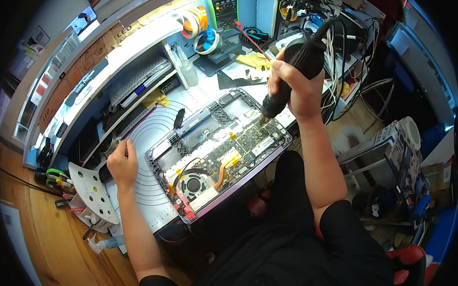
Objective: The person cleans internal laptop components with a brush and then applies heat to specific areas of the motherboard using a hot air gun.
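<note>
My right hand [300, 87] is wrapped round a black hot air gun [283, 93], its cord running up and back. The gun's short nozzle points down at the far right part of an opened laptop base [224, 158], close above the green circuit board [249, 142]. A round black fan [193, 185], a copper heat pipe [220, 176] and yellow tape [233, 160] show inside the base. Off its left side, my left hand [123, 164] is closed over the white work mat [153, 145], with nothing showing in its fingers. A small black piece [179, 118] lies behind the laptop.
Left stand a white holder with round holes [93, 190] and a spray bottle [106, 243]. Shelves [136, 91] with trays line the back left. A clear bottle [188, 71], yellow cloth [254, 60] and multimeter [226, 12] are behind; tangled cables [337, 63] hang at right.
</note>
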A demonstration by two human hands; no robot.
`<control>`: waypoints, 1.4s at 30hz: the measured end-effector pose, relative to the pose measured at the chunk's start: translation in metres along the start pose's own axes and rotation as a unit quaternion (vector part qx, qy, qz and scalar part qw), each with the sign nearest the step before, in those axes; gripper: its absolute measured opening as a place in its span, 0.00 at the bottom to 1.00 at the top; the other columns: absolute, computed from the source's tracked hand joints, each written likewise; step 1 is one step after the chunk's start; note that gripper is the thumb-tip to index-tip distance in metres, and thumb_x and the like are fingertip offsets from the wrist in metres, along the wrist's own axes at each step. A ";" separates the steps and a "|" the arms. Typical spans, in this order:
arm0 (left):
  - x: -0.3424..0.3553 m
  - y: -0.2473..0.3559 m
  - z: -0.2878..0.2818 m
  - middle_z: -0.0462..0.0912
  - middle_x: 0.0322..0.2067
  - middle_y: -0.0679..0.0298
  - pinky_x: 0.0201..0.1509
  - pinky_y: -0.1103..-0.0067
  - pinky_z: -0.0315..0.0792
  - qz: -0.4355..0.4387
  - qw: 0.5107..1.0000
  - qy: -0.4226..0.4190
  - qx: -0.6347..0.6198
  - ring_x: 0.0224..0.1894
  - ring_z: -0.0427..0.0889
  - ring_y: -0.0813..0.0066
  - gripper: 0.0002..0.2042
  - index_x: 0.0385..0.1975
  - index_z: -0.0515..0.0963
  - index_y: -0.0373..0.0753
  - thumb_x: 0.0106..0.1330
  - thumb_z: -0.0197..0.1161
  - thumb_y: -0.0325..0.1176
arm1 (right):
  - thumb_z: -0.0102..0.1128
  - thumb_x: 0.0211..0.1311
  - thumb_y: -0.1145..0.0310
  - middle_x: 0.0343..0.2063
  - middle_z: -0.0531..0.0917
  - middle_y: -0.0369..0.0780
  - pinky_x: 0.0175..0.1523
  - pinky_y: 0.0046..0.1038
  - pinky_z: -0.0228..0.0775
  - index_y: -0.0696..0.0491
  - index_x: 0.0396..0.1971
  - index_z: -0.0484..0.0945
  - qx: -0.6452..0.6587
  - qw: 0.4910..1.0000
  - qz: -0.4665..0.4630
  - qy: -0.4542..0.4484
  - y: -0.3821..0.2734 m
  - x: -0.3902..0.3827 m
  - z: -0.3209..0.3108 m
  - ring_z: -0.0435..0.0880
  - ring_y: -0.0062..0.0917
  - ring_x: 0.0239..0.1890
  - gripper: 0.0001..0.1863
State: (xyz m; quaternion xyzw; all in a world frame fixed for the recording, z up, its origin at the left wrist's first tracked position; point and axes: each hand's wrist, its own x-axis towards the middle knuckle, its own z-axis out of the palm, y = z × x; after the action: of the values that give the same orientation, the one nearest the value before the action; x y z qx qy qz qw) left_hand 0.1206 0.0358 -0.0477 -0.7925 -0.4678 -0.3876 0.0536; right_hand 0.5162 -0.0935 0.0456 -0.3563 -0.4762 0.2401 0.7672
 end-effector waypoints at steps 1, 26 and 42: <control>0.000 0.000 -0.001 0.77 0.14 0.56 0.22 0.70 0.67 0.000 1.000 0.000 0.001 0.14 0.75 0.61 0.08 0.29 0.83 0.34 0.69 0.61 0.29 | 0.60 0.59 0.78 0.16 0.74 0.37 0.25 0.26 0.70 0.61 0.31 0.73 0.001 1.000 0.002 -0.001 0.000 0.000 0.002 0.75 0.22 0.16 0.04; -0.001 0.000 -0.001 0.77 0.14 0.55 0.22 0.69 0.67 -0.016 1.000 0.004 -0.001 0.15 0.77 0.58 0.09 0.28 0.82 0.34 0.69 0.62 0.31 | 0.60 0.58 0.77 0.17 0.74 0.38 0.25 0.28 0.71 0.61 0.34 0.73 -0.003 1.000 0.015 -0.009 0.002 -0.010 0.019 0.74 0.24 0.15 0.07; -0.003 0.000 -0.003 0.75 0.14 0.55 0.23 0.69 0.68 -0.016 1.000 0.009 -0.001 0.16 0.76 0.58 0.10 0.26 0.81 0.35 0.69 0.62 0.31 | 0.59 0.58 0.79 0.15 0.75 0.39 0.23 0.27 0.70 0.63 0.33 0.74 0.091 0.994 0.034 -0.047 0.000 -0.016 0.022 0.75 0.24 0.14 0.05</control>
State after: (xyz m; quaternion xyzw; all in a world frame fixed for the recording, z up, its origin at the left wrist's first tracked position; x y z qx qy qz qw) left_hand 0.1184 0.0320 -0.0474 -0.7815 -0.4796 -0.3957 0.0510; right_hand 0.4895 -0.0978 0.0432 -0.2890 -0.4752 0.3248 0.7650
